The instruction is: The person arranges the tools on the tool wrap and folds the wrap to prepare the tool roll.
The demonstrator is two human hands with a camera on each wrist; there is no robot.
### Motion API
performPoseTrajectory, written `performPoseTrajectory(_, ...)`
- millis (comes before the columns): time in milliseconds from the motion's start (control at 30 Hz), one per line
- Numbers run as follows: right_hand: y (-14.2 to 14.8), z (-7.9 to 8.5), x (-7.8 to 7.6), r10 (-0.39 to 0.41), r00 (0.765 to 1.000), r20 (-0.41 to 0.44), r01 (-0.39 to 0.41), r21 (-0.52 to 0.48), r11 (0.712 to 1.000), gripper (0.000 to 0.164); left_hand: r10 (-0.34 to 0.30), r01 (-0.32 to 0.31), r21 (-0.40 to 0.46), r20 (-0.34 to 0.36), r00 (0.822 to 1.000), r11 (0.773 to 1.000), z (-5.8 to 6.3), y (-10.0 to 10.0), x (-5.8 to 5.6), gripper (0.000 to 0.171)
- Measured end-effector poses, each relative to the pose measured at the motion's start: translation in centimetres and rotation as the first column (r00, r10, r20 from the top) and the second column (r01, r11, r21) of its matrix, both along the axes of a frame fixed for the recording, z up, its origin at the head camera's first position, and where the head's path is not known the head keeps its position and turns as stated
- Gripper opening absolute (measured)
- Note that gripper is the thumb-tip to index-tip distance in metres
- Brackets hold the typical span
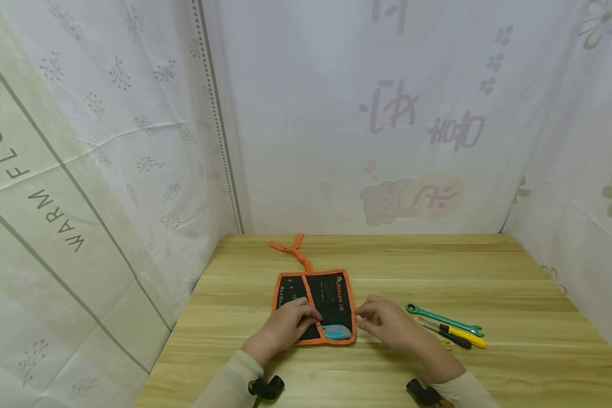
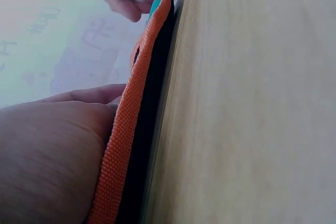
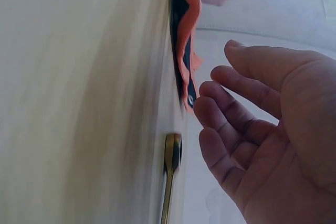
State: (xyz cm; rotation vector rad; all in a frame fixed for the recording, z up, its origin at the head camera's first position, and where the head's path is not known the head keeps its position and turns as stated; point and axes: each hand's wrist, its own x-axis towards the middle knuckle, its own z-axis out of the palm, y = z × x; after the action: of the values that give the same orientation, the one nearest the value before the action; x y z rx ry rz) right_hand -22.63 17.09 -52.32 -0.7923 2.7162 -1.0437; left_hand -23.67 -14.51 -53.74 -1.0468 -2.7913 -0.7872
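Observation:
A black tool pouch [image 1: 331,294] with orange edging lies unfolded on the table. A turquoise and grey utility knife [image 1: 336,331] sits in its lower right part. My left hand [image 1: 288,326] rests on the pouch's left half, fingertips beside the orange divider strip. Seen from the left wrist, that hand [image 2: 52,150] lies over the orange edging [image 2: 126,129]. My right hand [image 1: 387,320] is by the pouch's right edge. In the right wrist view the right hand [image 3: 262,129] has loosely bent fingers with nothing between them.
A green ratchet wrench [image 1: 443,319], a yellow-handled screwdriver [image 1: 464,335] and a black-handled screwdriver [image 1: 454,336] lie right of the right hand. A small gold-coloured wrench [image 1: 446,344] is partly hidden by the forearm. Orange ties [image 1: 298,255] extend behind the pouch. Printed curtains [image 1: 306,141] surround the wooden table [image 1: 387,260].

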Motion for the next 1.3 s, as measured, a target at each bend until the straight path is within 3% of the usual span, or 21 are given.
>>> performPoseTrajectory(333, 1.7, 0.2, 0.0, -0.044, 0.999, -0.008, 0.043, -0.035, 0.998, 0.022, 0.022, -0.021, 0.032, -0.031, 0.999, 0.999, -0.1, 0.2, -0.1, 0.007)
performPoseTrajectory(667, 2.7, 0.6, 0.0, -0.095, 0.995, -0.004, 0.095, -0.061, 0.994, 0.024, 0.036, -0.036, 0.012, -0.031, 0.999, 0.999, -0.2, 0.3, 0.0, 0.006)
performPoseTrajectory(1300, 8.7, 0.3, 0.5, -0.237, 0.967, -0.089, 0.236, -0.025, 0.971, 0.029, 0.033, -0.033, -0.01, -0.037, 0.999, 0.999, -0.4, 0.3, 0.1, 0.006)
